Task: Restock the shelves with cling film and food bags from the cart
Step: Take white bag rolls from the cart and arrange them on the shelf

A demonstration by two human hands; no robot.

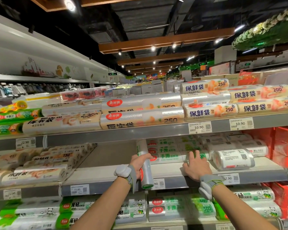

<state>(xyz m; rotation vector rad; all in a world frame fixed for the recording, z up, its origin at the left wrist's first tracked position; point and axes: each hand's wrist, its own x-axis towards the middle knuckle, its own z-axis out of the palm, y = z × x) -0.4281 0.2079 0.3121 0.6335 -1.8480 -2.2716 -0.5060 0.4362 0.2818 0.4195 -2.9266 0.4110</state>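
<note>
1. The roll [147,175] is a long, silvery-white wrapped tube with green print at its far end, a red label near the grip and a green near-end cap. It is held in the air above the front edge of the middle shelf [106,163], with its long axis running near to far and its far end raised towards the underside of the upper shelf.
2. The left hand [139,164] grips the roll around its middle, with the fingers curled around the tube.
3. The right hand [195,166] lies flat to the right of the roll, with straight, spread fingers. The fingertips touch the front of the stack of green-print rolls [170,150].
4. This stack lies crosswise on the middle shelf, just right of the held roll. Whether the roll touches the stack cannot be told.
5. A bare shelf section lies to the left of the held roll.
6. Each wrist carries a white device on a grey strap: left wrist device [123,170], right wrist device [204,190].
7. White wrapped packs [233,159] lie to the right of the stack, and red boxes [284,143] stand beyond them at the far right.
8. The upper shelf carries long beige rolls [143,117], stacked crosswise. A price tag [199,127] reading 10.90 is fixed to its rail.
9. The lower shelf holds green-and-white rolls [181,209].
</note>
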